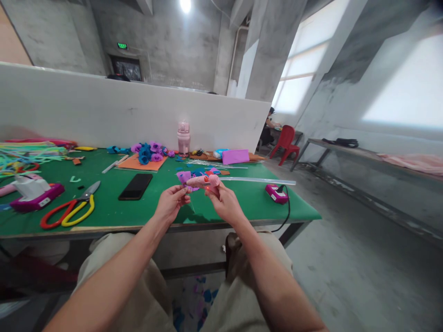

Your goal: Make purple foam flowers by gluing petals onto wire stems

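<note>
My right hand (224, 202) is wrapped round a pink hot glue gun (197, 181), whose nozzle points left and whose small red light glows. A long clear glue stick (259, 180) runs out to the right behind it. My left hand (172, 201) pinches a purple paper piece (184, 176) right by the nozzle; its fingertips partly hide it, and a thin wire seems to hang below. Blue and purple paper scraps lie on the green tabletop (166, 217) just behind both hands.
Left of me lie a black phone (135, 186), red-and-yellow-handled scissors (78, 205) and a magenta power strip (51, 196). Paper flowers (148, 152), a pink bottle (183, 138) and a purple paper stack (236, 157) stand along the white partition (138, 110). Another magenta socket (277, 193) is at right.
</note>
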The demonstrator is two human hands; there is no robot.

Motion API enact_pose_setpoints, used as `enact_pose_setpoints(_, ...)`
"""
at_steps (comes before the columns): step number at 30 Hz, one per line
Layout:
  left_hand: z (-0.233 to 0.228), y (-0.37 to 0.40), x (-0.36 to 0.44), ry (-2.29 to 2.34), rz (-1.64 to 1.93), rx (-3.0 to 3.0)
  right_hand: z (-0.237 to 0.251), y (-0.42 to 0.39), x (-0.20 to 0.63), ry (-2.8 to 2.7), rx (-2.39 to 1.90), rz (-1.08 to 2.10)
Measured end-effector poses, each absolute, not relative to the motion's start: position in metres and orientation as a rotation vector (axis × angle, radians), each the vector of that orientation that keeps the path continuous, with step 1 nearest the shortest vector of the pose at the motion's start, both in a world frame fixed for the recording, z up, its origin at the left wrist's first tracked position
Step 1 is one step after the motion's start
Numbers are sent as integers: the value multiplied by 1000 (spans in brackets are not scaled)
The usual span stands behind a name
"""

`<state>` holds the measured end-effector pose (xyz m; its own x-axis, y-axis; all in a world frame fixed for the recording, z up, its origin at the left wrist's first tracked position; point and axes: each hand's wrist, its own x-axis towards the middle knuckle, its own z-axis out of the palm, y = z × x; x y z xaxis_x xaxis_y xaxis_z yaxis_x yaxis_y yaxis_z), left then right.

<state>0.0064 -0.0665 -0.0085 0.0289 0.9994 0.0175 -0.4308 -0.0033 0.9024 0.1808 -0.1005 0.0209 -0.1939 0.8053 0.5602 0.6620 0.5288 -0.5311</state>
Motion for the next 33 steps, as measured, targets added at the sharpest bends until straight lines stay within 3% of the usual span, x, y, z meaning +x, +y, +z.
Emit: enact_pose_setpoints(33, -9, -66, 7, 854, 1375, 918, 20, -100, 180, -1943, -1214, 213)
